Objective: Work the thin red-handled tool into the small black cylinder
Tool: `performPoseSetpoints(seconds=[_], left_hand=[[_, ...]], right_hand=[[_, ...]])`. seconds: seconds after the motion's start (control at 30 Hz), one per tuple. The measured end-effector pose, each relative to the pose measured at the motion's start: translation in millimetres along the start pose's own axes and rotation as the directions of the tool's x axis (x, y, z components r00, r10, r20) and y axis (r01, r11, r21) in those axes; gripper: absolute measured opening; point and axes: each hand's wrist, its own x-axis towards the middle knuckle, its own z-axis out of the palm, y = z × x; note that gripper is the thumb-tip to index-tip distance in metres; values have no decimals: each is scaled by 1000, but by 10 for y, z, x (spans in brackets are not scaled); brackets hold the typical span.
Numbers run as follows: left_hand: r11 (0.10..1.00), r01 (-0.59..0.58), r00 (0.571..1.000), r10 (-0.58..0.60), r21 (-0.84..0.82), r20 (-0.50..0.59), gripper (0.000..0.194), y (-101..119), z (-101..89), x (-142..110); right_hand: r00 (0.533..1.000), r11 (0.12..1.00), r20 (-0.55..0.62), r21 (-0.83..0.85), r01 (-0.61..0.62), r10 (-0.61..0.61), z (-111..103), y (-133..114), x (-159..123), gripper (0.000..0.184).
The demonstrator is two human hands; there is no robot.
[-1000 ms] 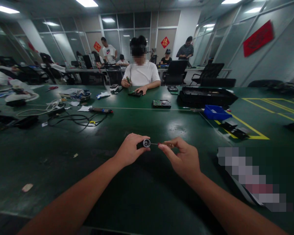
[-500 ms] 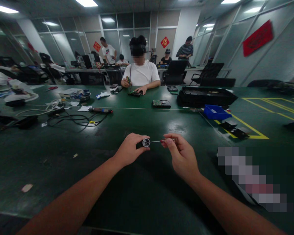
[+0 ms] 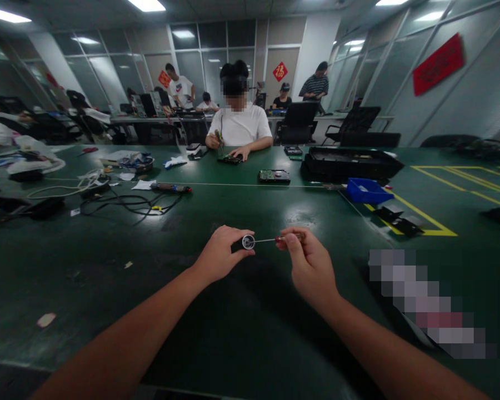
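My left hand [image 3: 220, 255] is closed around a small round metal part [image 3: 248, 241], its open end facing right. A thin screwdriver [image 3: 275, 239] is pinched in my right hand [image 3: 310, 265], and its tip reaches into the round part. Both hands hover just above the dark green table [image 3: 108, 278], near its middle.
A person in a white shirt [image 3: 239, 125] works at the far side of the table. A hard drive [image 3: 274, 176], a black case [image 3: 350, 164], a blue bin [image 3: 366, 190] and tangled cables [image 3: 125, 203] lie beyond my hands. Yellow tape lines [image 3: 425, 214] mark the right.
My right hand has drawn back to the right, so more of the screwdriver shaft shows between the hands. My left hand stays in place on the round part.
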Motion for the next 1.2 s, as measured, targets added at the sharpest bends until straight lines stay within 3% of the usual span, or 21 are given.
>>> performPoseSetpoints(seconds=[0.4, 0.73, 0.83, 0.97, 1.07, 1.2], left_hand=[[1000, -16, 1000, 16, 6, 7, 38, -9, 8, -4], [1000, 0, 1000, 0, 15, 28, 37, -32, 20, 2], [1000, -1, 1000, 0, 15, 23, 37, -18, 12, 3], [1000, 9, 1000, -10, 16, 13, 38, -27, 16, -1], [1000, 2, 1000, -2, 7, 13, 38, -41, 21, -2], [1000, -1, 1000, 1, 3, 3, 38, -41, 19, 2]], right_hand=[[991, 937, 72, -324, 128, -111, -60, -50, 16, 24], [959, 932, 216, -273, 238, -181, -67, -65, -25, 18], [981, 958, 148, -239, 158, -125, -52, -36, -25, 21], [998, 1000, 67, -26, -13, 15, -8, 2, -1, 26], [995, 993, 66, 85, -80, 75, 17, 34, 38, 25], [980, 945, -19, 267, -188, 200, 21, 125, 99, 29]])
